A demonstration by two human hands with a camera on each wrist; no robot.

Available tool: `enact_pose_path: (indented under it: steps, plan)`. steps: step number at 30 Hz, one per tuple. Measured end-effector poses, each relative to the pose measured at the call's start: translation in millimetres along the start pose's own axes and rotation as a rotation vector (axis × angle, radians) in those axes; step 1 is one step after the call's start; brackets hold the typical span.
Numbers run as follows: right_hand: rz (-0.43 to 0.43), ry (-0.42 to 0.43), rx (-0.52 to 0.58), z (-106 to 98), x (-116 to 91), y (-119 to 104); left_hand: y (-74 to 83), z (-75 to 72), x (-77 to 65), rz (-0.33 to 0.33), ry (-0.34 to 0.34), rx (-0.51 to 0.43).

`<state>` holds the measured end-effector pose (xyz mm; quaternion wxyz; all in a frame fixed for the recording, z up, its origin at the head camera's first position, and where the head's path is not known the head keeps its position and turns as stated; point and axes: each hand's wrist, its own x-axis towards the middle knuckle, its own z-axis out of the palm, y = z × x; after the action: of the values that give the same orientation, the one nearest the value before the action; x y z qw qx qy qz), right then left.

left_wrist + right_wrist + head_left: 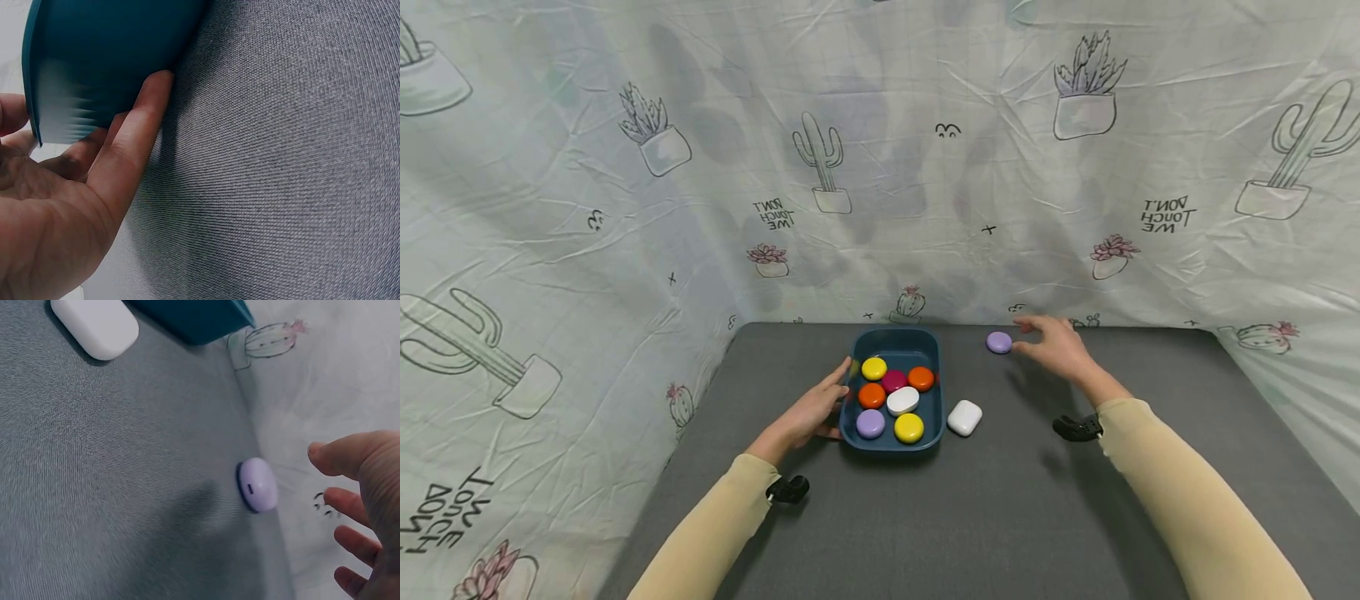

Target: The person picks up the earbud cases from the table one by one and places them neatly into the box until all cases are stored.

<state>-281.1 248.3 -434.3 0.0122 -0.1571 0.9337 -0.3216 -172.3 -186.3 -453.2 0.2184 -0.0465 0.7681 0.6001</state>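
Observation:
My left hand (pixel 811 414) is beside the left wall of a dark blue tray (pixel 891 335). Its fingers lie along the outside of that wall, and in the left wrist view a fingertip (pixel 159 81) comes down near the tray's base. My right hand (pixel 1058 350) hovers just right of a small rounded purple case (pixel 999 342), thumb and fingers spread with nothing between them. A dark slot marks the side of this purple case (pixel 257 485) in the right wrist view.
Inside the tray lie several smooth rounded pieces: yellow (pixel 874 368), orange (pixel 872 395), dark red (pixel 895 381), white (pixel 902 401) and purple (pixel 870 423). A white rounded case (pixel 965 417) sits right of the tray on the grey tabletop (pixel 985 517). Patterned cloth (pixel 880 167) hangs behind.

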Motion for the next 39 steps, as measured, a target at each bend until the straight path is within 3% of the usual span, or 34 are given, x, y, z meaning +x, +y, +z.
enact_pose_path:
  steps: [17,39]
  plan:
    - [0.179,-0.003,-0.025,43,17,4,-6.1,-2.1,2.2,0.010,-0.019,-0.019]
    - [0.284,0.035,-0.054,53,21,3,-7.9,-1.3,2.7,0.026,-0.019,-0.017]
